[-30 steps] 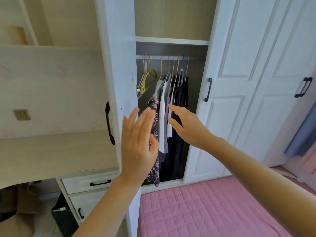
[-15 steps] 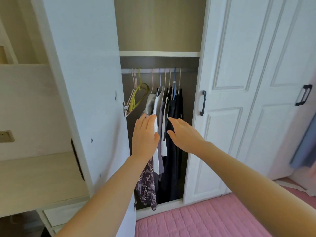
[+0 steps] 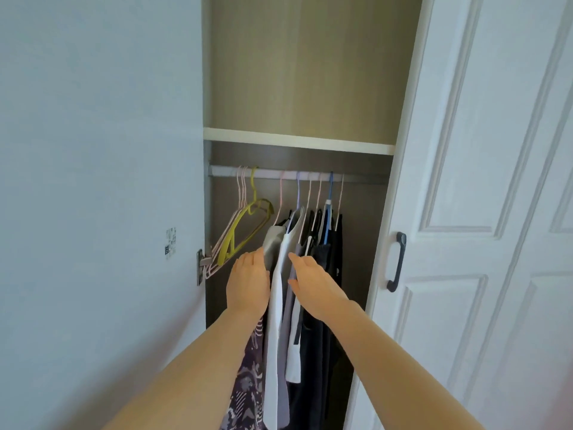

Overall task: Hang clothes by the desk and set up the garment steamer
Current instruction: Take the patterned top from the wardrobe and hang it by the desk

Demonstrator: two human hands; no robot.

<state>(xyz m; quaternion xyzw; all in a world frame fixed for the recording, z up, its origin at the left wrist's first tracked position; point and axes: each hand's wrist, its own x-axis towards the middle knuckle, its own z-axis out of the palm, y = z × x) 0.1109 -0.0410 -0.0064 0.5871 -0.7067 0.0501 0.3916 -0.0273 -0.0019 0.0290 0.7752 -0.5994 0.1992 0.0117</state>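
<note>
Several garments hang on a rail (image 3: 356, 177) inside an open wardrobe: a grey one (image 3: 273, 243), a white one (image 3: 274, 318), a patterned purple one (image 3: 248, 377) and dark ones (image 3: 331, 262). My left hand (image 3: 248, 283) reaches in with straight fingers against the grey garment, left of the white one. To the right of the white garment, my right hand (image 3: 313, 280) has its fingers extended among the grey and dark clothes. Neither hand grips anything. No steamer or desk is in view.
Empty pink and yellow hangers (image 3: 245, 231) hang tilted at the rail's left end. The open wardrobe door (image 3: 99, 212) fills the left side; a closed white door with a dark handle (image 3: 397, 262) stands on the right. A shelf (image 3: 297, 141) sits above the rail.
I have moved closer to the wardrobe and both hands have gone further in and up among the hanging clothes, either side of the white garment. The desk and bed have left the view.
</note>
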